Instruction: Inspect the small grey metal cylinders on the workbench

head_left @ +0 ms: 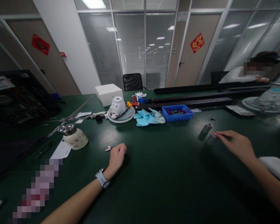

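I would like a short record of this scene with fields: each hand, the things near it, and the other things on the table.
left hand: closed fist resting on the green table, holding nothing visible
near left hand: small pink piece
right hand: fingers flat over a small dark cylinder
near right hand: grey cylinder
further back: blue fan blades, white fan grille, blue tray, cream cup

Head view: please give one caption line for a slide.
Left hand fisted beside small pink piece; right hand touching small grey cylinder on dark green table.
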Motion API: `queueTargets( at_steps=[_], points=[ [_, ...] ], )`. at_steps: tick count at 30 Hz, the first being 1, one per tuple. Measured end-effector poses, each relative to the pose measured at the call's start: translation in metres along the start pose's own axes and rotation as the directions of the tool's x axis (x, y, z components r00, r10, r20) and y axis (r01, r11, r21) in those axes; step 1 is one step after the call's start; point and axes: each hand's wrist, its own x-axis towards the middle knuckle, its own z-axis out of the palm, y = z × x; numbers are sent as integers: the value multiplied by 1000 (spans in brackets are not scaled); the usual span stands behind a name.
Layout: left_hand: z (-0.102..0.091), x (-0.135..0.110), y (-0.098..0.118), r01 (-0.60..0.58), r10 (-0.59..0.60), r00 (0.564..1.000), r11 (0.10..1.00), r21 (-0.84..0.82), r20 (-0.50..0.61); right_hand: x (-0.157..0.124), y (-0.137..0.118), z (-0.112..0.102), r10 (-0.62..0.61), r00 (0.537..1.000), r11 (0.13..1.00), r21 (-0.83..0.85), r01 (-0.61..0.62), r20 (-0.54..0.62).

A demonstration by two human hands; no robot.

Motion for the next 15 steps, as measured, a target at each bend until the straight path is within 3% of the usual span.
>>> queueTargets(
  at_steps=[5,9,12,15],
  points=[
    [0,0,0,-2,2,1000,1000,4,4,2,2,3,4,1000,1000,30,-5,15],
    [1,0,1,-3,3,1000,1000,0,-1,0,0,3,90,992,995,29,-93,94],
    [1,0,1,-2,2,1000,1000,-3,6,2,2,-3,100,985,992,59,-109,141],
    [1,0,2,-5,5,1000,1000,-3,10,17,8,-14,146,984,988,37,-151,105]
  ],
)
